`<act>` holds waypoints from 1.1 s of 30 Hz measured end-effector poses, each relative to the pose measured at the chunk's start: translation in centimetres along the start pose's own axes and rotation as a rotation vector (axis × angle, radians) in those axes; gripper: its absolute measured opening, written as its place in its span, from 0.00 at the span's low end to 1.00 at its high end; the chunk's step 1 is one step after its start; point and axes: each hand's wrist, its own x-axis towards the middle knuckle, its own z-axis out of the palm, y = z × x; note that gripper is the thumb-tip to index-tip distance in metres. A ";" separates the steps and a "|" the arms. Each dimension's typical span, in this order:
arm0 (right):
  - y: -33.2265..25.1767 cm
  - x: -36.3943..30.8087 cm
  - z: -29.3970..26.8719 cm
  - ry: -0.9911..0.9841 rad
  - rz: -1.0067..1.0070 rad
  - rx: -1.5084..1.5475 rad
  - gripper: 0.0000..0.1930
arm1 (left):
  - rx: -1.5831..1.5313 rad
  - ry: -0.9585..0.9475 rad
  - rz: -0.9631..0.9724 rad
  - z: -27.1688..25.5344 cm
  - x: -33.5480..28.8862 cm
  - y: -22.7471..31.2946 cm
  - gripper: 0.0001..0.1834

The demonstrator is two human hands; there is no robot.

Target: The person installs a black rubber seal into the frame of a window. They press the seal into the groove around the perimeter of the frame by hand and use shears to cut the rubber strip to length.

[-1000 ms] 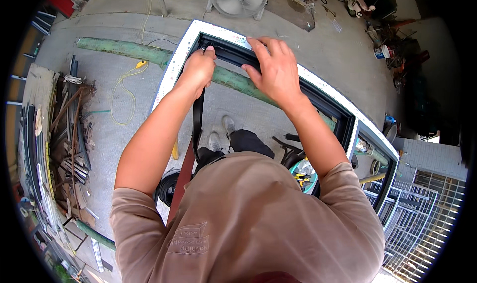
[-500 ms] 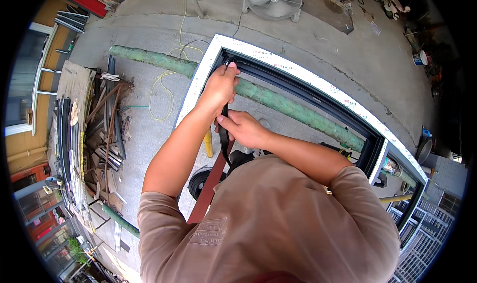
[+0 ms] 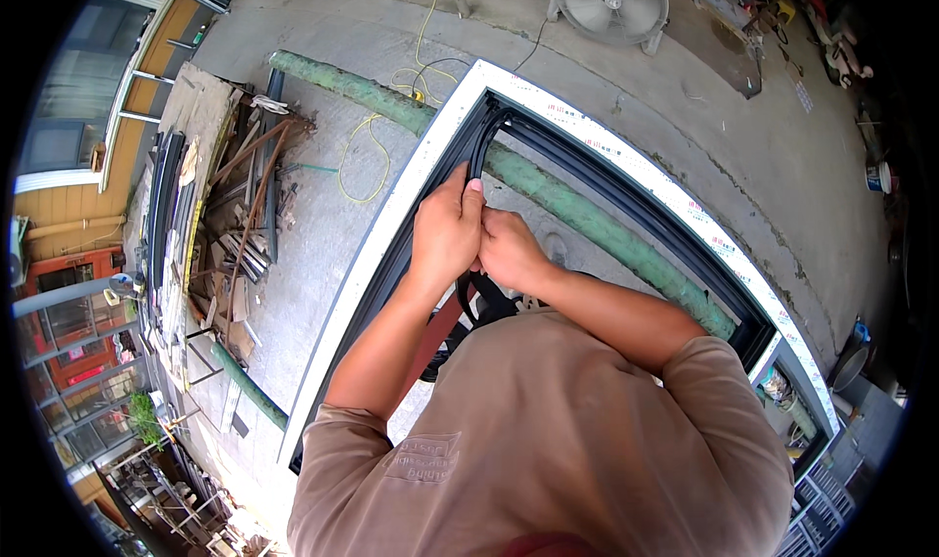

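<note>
Frame (image 3: 611, 151): smooth, plastic-looking white film (image 3: 716, 239) outside, dark satin, metal-looking channels (image 3: 626, 197) inside | black strip (image 3: 478, 151): smooth, rubbery-looking, faint sheen | green pole (image 3: 616, 242): rough, patchy, matt | shirt (image 3: 587, 410): soft matt cloth | floor (image 3: 318, 220): rough matt concrete | fan (image 3: 613, 1): metal-looking, dull shine | board (image 3: 207, 95): weathered matt wood

The head fisheye camera looks steeply down from close above the frame (image 3: 606, 144), wide enough to catch the fan (image 3: 595, 11) well beyond it.

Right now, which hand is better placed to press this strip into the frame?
Likely your left hand: higher along the black strip and nearer the frame's left side than your right hand.
</note>
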 end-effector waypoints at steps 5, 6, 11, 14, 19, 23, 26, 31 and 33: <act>-3.5 -1.0 -4.6 -0.125 -0.170 -0.792 0.17 | 0.195 0.152 0.149 1.3 1.4 -2.1 0.25; -5.1 -1.6 -5.4 0.021 -0.198 -0.784 0.15 | 0.188 0.160 0.136 1.5 1.6 -2.2 0.23; -9.6 -0.6 -10.3 0.757 -0.675 -1.104 0.24 | 0.130 0.229 0.189 2.2 2.2 -2.4 0.23; -8.0 1.9 -11.6 0.655 -0.492 -1.158 0.36 | 0.113 0.226 0.213 2.3 3.0 -1.7 0.23; -7.1 4.4 -10.4 0.628 -0.280 -1.185 0.36 | 0.110 0.235 0.219 2.5 3.3 -2.1 0.24; -6.3 5.2 -9.7 0.703 -0.347 -1.271 0.28 | 0.101 0.221 0.255 2.5 3.3 -2.6 0.24; -6.2 5.3 -9.6 0.734 -0.367 -1.327 0.26 | 0.112 0.223 0.270 2.5 3.4 -2.6 0.24; -6.2 5.5 -9.7 0.752 -0.342 -1.395 0.27 | 0.135 0.206 0.254 2.4 3.3 -2.3 0.24; -6.2 5.6 -9.8 0.746 -0.349 -1.417 0.27 | 0.130 0.208 0.282 2.5 3.4 -2.4 0.25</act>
